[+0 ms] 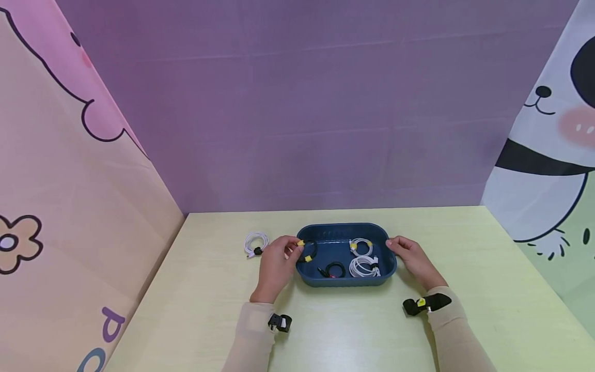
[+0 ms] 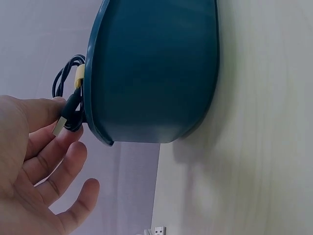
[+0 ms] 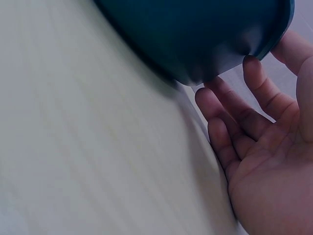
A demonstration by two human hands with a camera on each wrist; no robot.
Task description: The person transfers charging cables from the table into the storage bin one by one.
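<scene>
My left hand (image 1: 274, 268) pinches a coiled black USB cable (image 1: 314, 253) with yellow ties between thumb and fingers. The coil is at the left rim of a dark blue oval-ended tray (image 1: 327, 249); its metal plug (image 2: 59, 126) shows beside the thumb in the left wrist view. At the tray's opposite end, my right hand (image 1: 418, 266) grips the rim, thumb on top and fingertips against the outer wall (image 3: 205, 44). Inside the tray lie a smaller black cable coil (image 1: 343, 269), a white coil with yellow ties (image 1: 361, 248) and a white coil with a black tie (image 1: 360, 267).
Left of the tray, a white cable coil (image 1: 256, 241) with a black strap lies on the pale wooden table (image 1: 334, 330), close to my left hand. A purple backdrop (image 1: 297, 113) rises behind the table, with printed cloths on both sides. Each wrist wears a small black camera.
</scene>
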